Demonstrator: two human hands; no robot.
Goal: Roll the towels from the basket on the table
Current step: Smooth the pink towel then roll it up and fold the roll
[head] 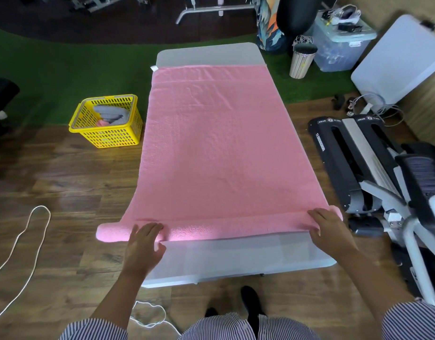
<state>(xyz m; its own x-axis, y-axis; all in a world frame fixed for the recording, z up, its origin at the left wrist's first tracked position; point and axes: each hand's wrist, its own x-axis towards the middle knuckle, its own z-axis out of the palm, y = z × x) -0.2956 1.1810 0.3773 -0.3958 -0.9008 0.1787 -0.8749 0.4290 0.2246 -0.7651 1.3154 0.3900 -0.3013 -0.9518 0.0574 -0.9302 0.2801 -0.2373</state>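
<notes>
With the towel (218,143) spread over the table (236,256) and only its near edge rolled, the roll is pressed under the flat, open left hand (144,241) and right hand (328,227); even, tight forward pushing is advised.

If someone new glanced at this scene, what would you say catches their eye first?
Most likely the big pink towel spread over nearly the whole white table, its near edge already turned into a thin roll. The left hand and right hand press flat on that roll. Next, the bright yellow basket on the floor to the left, with grey and pink towels inside.
</notes>
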